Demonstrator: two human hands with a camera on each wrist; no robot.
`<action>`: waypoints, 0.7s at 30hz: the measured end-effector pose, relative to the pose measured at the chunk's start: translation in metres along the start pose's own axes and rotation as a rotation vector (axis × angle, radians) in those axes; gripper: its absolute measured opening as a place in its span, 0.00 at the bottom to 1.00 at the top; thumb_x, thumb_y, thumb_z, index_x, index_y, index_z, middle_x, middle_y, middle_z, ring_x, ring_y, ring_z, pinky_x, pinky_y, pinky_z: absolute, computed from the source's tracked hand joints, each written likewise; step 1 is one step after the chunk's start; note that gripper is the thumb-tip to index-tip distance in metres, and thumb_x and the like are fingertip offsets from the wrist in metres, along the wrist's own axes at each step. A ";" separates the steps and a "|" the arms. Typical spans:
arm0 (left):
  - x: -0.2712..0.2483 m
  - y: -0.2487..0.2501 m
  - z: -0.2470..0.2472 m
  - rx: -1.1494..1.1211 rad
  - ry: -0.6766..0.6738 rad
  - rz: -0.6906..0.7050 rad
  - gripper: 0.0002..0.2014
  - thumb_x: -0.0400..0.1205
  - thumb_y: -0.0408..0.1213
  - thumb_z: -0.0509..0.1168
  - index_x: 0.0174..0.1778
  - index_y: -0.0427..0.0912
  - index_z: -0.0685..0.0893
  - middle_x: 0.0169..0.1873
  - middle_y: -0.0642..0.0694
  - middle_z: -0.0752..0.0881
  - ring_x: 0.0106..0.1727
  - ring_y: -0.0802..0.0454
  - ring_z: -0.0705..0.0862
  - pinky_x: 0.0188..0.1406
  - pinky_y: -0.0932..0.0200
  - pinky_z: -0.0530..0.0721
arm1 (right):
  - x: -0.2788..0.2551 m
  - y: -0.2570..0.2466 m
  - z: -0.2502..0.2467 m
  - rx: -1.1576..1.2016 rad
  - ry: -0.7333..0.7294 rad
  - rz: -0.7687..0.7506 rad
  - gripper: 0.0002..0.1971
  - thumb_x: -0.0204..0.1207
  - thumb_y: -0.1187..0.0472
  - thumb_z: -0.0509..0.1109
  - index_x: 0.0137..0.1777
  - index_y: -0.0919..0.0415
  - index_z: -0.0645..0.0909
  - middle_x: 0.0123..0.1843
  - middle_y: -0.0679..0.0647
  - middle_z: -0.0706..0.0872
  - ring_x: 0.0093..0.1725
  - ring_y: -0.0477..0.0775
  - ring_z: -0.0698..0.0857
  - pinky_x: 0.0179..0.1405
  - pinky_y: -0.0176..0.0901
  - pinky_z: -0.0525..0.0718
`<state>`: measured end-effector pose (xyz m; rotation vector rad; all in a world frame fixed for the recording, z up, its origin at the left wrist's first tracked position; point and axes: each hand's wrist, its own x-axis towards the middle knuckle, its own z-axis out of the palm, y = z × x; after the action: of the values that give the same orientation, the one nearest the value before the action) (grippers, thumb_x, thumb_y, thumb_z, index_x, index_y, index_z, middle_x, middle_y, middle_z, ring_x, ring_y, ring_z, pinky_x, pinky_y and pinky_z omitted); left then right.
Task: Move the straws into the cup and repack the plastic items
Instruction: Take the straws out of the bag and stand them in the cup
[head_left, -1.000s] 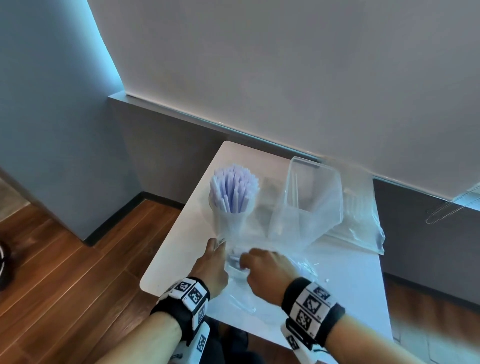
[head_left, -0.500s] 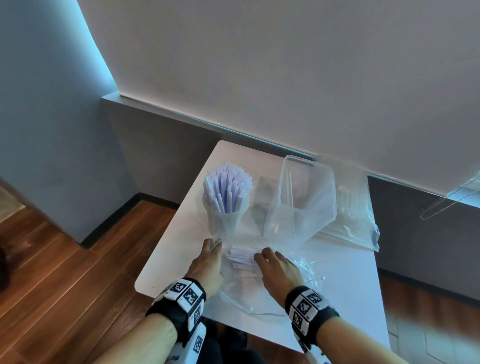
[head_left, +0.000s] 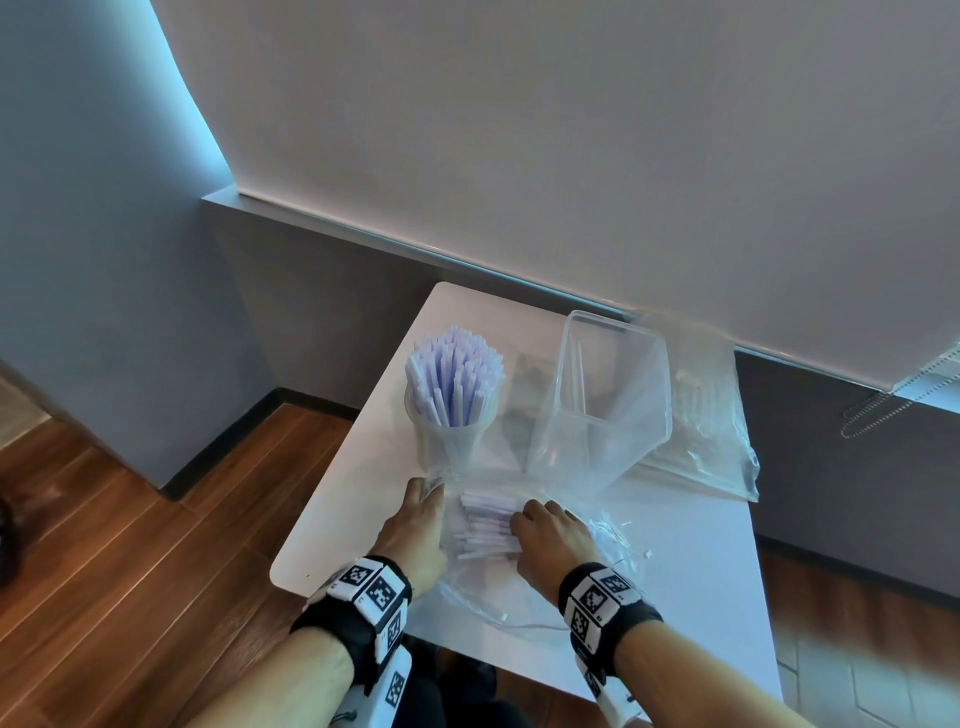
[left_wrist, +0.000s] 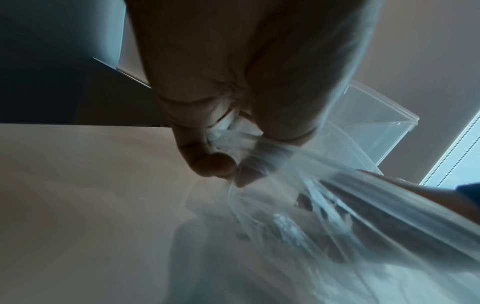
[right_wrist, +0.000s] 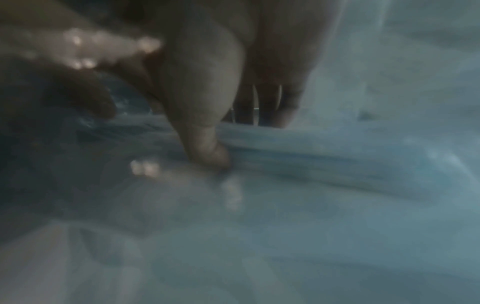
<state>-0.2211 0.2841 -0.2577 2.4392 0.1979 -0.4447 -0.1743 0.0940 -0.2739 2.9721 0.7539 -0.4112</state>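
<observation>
A clear cup (head_left: 448, 441) packed with upright pale lilac straws (head_left: 453, 379) stands at the table's left. In front of it lies a clear plastic bag (head_left: 524, 603) with a loose bundle of the same straws (head_left: 485, 525) inside. My left hand (head_left: 422, 517) pinches the bag's left edge (left_wrist: 233, 136) between thumb and fingers (left_wrist: 207, 162). My right hand (head_left: 548, 535) is at the bundle's right end, reaching into the bag. Its thumb (right_wrist: 207, 148) and fingers close round the straws (right_wrist: 298, 148); the view is dim and blurred.
A clear rectangular container (head_left: 605, 410) stands tilted right of the cup. Another crumpled clear bag (head_left: 711, 431) lies behind it at the table's right. The small white table (head_left: 691, 571) ends close on the left and near side, above a wooden floor (head_left: 130, 561).
My right hand has gone from a fist at the bag's mouth to reaching onto the straw bundle, and its fingers now close on it. The left hand keeps its pinch on the bag.
</observation>
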 end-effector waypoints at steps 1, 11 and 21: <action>0.000 0.000 0.000 0.002 -0.001 -0.002 0.40 0.77 0.24 0.64 0.83 0.51 0.56 0.79 0.48 0.56 0.65 0.39 0.82 0.69 0.49 0.79 | 0.001 0.000 0.001 -0.014 -0.010 -0.001 0.17 0.76 0.66 0.64 0.65 0.57 0.78 0.62 0.54 0.80 0.62 0.59 0.79 0.59 0.49 0.78; 0.000 0.001 0.000 0.014 0.001 -0.002 0.40 0.77 0.24 0.64 0.83 0.50 0.55 0.78 0.48 0.57 0.63 0.40 0.83 0.67 0.49 0.80 | 0.008 -0.004 0.004 -0.076 -0.042 0.013 0.15 0.76 0.58 0.66 0.62 0.56 0.79 0.59 0.53 0.83 0.61 0.59 0.80 0.61 0.51 0.78; -0.002 0.004 -0.002 0.004 0.008 0.002 0.41 0.78 0.24 0.64 0.84 0.50 0.55 0.76 0.48 0.58 0.62 0.41 0.83 0.67 0.53 0.80 | 0.007 -0.009 0.006 -0.182 -0.062 -0.058 0.14 0.77 0.55 0.67 0.61 0.57 0.80 0.58 0.55 0.85 0.58 0.60 0.83 0.63 0.54 0.75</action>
<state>-0.2214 0.2821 -0.2531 2.4456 0.1974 -0.4351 -0.1745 0.1046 -0.2815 2.7618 0.8253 -0.4111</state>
